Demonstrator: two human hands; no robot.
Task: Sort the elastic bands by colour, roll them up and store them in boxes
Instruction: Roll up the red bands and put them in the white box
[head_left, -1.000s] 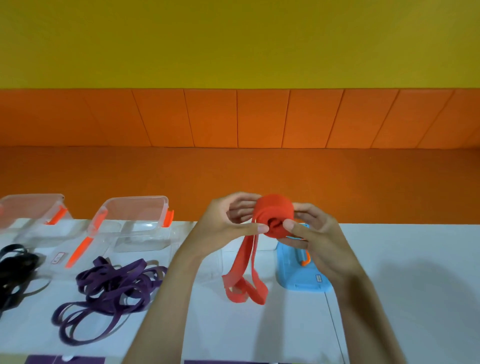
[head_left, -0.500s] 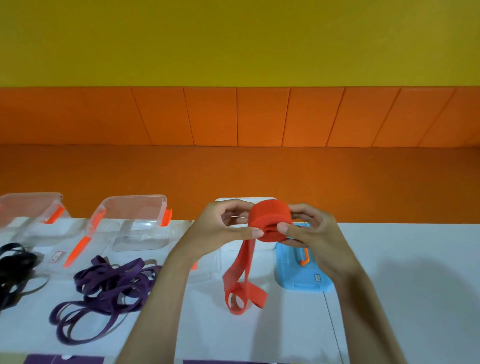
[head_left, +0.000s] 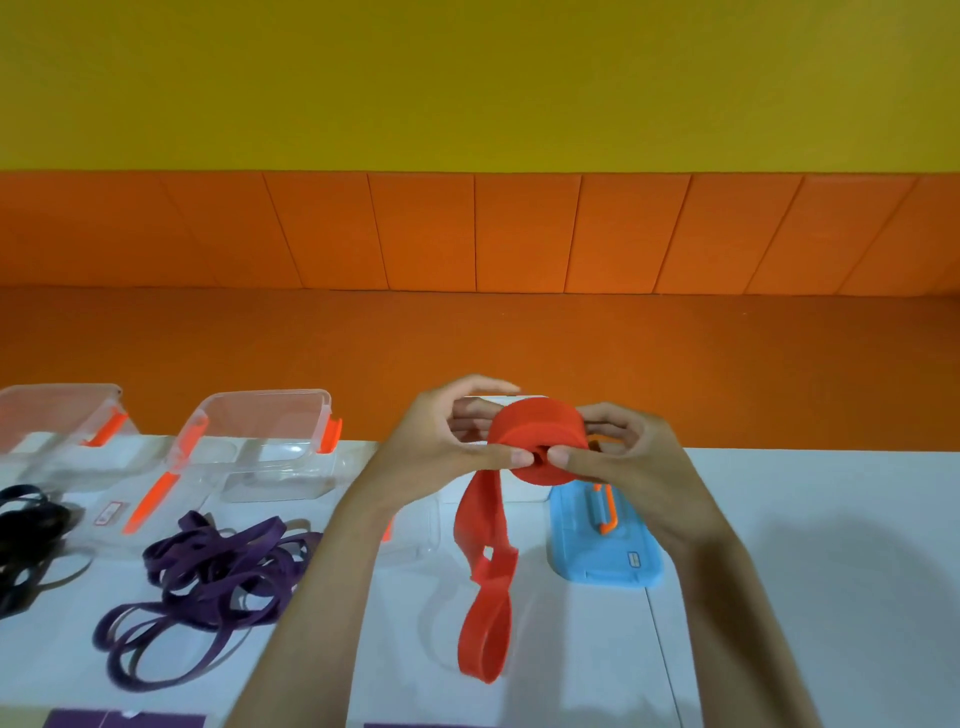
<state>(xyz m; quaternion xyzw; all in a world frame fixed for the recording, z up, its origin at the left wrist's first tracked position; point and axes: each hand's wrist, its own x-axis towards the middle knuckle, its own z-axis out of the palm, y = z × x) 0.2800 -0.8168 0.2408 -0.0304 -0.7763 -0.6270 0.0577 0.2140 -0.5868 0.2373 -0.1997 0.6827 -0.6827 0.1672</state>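
Both hands hold a red elastic band (head_left: 535, 436), partly wound into a thick roll above the white table (head_left: 779, 597). My left hand (head_left: 447, 441) grips the roll's left side, thumb at its centre. My right hand (head_left: 623, 457) grips the right side, thumb beside the other. The band's loose tail (head_left: 485, 613) hangs down to the tabletop. A pile of purple bands (head_left: 208, 577) lies at the left, black bands (head_left: 26, 540) at the far left.
Two clear boxes with orange clips stand at the back left, one (head_left: 265, 441) behind the purple bands and one (head_left: 52, 426) further left. A blue lid (head_left: 608, 540) with an orange clip lies under my right hand. A clear box (head_left: 431, 525) is partly hidden behind my left forearm.
The roll has been turned between my hands and the hanging tail has shifted and untwisted a little, its looped end now reaching lower in view.
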